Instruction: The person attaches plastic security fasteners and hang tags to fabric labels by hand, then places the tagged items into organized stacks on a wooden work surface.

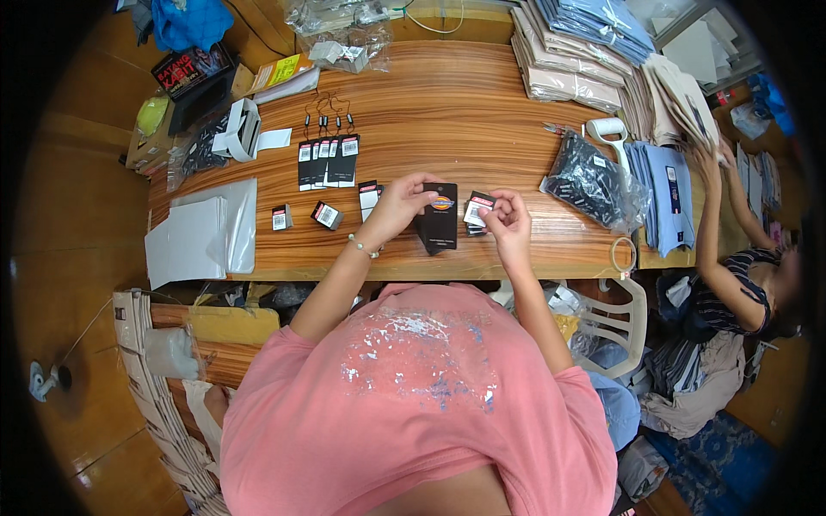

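Note:
Above the table's near edge, my left hand [401, 205] pinches a black hang tag [442, 225] with an oval orange-and-blue emblem; at least one more dark tag shows behind it. To its right my right hand [511, 229] has thumb and fingers closed on a small white barcode label [478, 205] with a red band. Whether that label is a single piece or a stack is hard to make out. Partly behind my left wrist lies another group of barcode labels [368, 194]. Two small label stacks, one upright [280, 218] and one tilted [327, 215], sit further left.
Fanned black tags with strings [329, 162] lie beyond the small stacks. White sheets [194, 236] cover the left front. A bag of black pieces [594, 182] and a tape dispenser [609, 136] are at right, near folded garments [572, 73]. A co-worker's arms [710, 202] reach in at far right.

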{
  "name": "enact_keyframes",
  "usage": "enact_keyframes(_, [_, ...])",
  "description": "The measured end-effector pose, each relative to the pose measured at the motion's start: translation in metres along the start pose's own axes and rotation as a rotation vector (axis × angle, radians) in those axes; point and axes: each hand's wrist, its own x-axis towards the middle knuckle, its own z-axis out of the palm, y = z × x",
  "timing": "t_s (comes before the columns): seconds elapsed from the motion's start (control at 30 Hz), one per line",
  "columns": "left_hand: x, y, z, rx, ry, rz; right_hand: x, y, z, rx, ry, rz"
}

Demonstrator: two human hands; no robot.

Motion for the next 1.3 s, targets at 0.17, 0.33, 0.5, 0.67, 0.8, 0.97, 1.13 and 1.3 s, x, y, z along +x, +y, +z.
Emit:
enact_keyframes(0.17, [-0.014,0.038,0.007,0.016,0.006,0.049,-0.016,-0.051,0.01,0.101,0.016,-0.073])
enact_keyframes(0.33, [-0.021,0.055,0.021,-0.014,0.064,0.161,-0.025,-0.063,0.013,0.005,-0.067,-0.128])
enact_keyframes(0.5, [-0.032,0.061,0.034,-0.175,0.07,0.209,-0.028,-0.066,0.034,-0.006,0.069,-0.246])
enact_keyframes(0.67, [-0.038,0.069,0.039,-0.286,0.008,0.188,-0.029,-0.077,0.038,-0.147,0.079,-0.35])
enact_keyframes(0.8, [-0.039,0.069,0.041,-0.277,-0.009,0.208,-0.031,-0.082,0.04,-0.151,0.085,-0.368])
enact_keyframes(0.97, [-0.039,0.07,0.042,-0.26,-0.042,0.205,-0.032,-0.083,0.041,-0.134,0.106,-0.321])
enact_keyframes(1.13, [-0.039,0.068,0.047,-0.213,0.001,0.195,-0.033,-0.081,0.039,-0.104,0.122,-0.292])
enact_keyframes(1.3, [-0.04,0.069,0.05,-0.163,0.036,0.183,-0.034,-0.078,0.038,-0.055,0.12,-0.286])
